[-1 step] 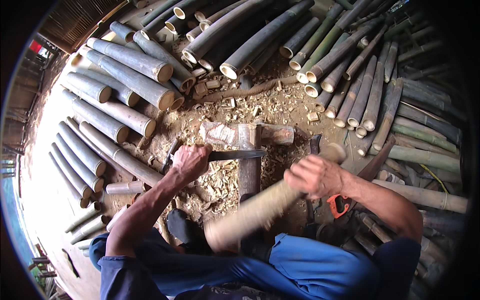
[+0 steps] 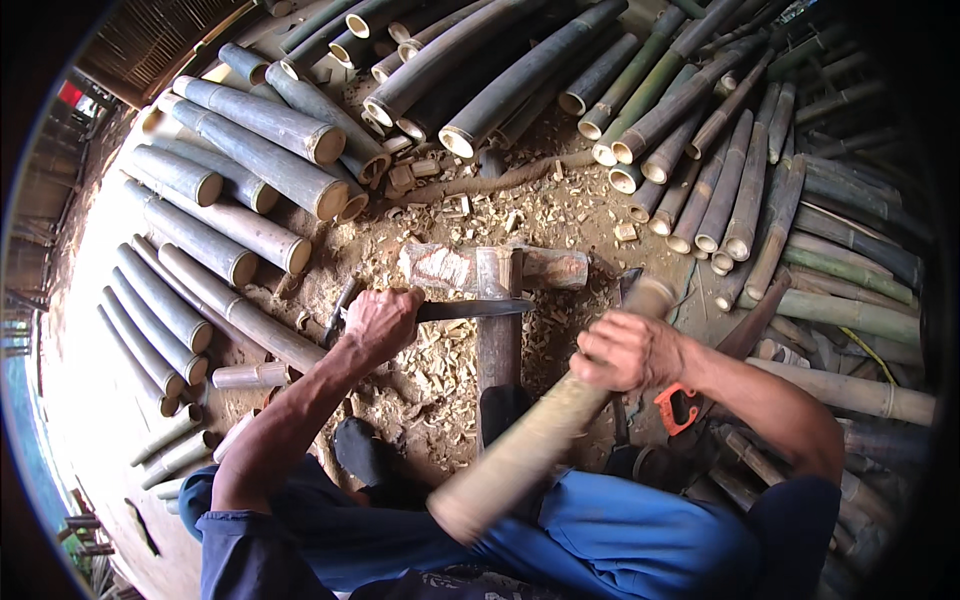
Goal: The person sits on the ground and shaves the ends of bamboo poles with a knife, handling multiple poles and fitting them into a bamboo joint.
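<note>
My left hand (image 2: 375, 325) is closed round the handle of a knife (image 2: 475, 310). Its dark blade points right and lies across an upended-looking length of bamboo (image 2: 497, 350), whose far end rests on a short log (image 2: 440, 268). My right hand (image 2: 628, 350) grips a thick, pale wooden club (image 2: 525, 455) between its two ends. The club slants from upper right down to the lower middle, apart from the knife, and its lower end is blurred above my blue trousers. The near end of the bamboo is by my dark-covered foot (image 2: 503, 410).
Cut bamboo lengths lie in piles at the left (image 2: 265, 175), the back (image 2: 540, 75) and the right (image 2: 745, 190). Wood chips (image 2: 440, 365) cover the ground round the log. Near my right forearm is a saw with an orange handle (image 2: 676, 410).
The club has turned in my right hand, its lower end moving nearer to my body and slightly right. My left hand and the knife have stayed in place.
</note>
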Motion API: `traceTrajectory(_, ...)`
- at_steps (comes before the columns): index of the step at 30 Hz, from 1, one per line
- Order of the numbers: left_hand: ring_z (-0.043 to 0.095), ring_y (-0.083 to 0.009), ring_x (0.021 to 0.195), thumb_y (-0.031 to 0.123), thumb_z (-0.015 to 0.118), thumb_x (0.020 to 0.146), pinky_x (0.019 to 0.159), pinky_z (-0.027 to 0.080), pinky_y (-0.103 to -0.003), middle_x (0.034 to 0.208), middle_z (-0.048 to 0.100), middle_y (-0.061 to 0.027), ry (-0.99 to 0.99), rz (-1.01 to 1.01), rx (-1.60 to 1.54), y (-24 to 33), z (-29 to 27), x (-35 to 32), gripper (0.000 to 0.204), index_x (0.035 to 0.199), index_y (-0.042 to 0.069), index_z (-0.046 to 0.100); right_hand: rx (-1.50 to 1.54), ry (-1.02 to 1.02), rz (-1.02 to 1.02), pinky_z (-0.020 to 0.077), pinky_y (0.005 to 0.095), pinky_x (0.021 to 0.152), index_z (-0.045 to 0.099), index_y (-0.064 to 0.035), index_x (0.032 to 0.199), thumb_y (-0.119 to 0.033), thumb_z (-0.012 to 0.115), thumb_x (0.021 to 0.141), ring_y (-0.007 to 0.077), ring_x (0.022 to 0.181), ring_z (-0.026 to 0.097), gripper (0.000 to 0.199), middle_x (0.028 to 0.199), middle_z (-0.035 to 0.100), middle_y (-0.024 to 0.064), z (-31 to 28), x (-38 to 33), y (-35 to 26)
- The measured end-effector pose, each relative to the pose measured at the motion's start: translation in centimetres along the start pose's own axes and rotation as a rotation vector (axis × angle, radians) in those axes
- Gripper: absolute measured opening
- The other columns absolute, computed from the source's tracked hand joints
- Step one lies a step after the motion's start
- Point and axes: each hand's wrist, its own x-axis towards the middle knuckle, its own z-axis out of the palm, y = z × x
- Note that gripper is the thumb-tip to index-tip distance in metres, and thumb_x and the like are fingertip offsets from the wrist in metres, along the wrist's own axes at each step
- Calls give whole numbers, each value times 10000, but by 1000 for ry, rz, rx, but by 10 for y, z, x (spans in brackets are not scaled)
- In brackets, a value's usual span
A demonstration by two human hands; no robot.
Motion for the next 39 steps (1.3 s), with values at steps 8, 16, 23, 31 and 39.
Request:
traceTrajectory(8,676,-272,585,86,690,828,532,538,-430,718,703,-135,45,10,17,-6,6,1,162,982,61,643,124,-82,183,535,335,646,585,-44,1127,-367,856,623,161,766,610,657,893,593,33,11,2,-5)
traceTrajectory(16,700,-272,653,86,601,903,565,562,-432,838,704,-172,41,56,21,-11,7,-2,81,967,40,621,-50,-367,313,558,368,659,613,-3,1131,-405,907,638,217,779,640,701,908,642,91,-7,18,13)
traceTrajectory(23,664,-286,574,80,642,863,506,524,-433,714,684,-148,89,66,5,-15,17,10,97,956,62,622,-152,-333,442,557,387,659,580,-29,991,-264,843,686,254,794,631,465,898,632,129,18,-3,46)
traceTrajectory(31,626,-246,536,73,560,938,446,494,-413,741,686,-158,-25,25,5,-5,9,14,75,988,47,610,-45,-258,453,591,362,710,589,-51,1126,-256,827,755,258,802,663,486,937,647,101,21,-13,56)
traceTrajectory(39,690,-282,613,83,565,938,519,552,-437,825,713,-199,-10,52,-11,-5,10,19,99,1012,37,611,55,148,66,537,355,667,602,-52,1024,-289,805,723,180,796,636,433,842,592,49,35,-9,45)
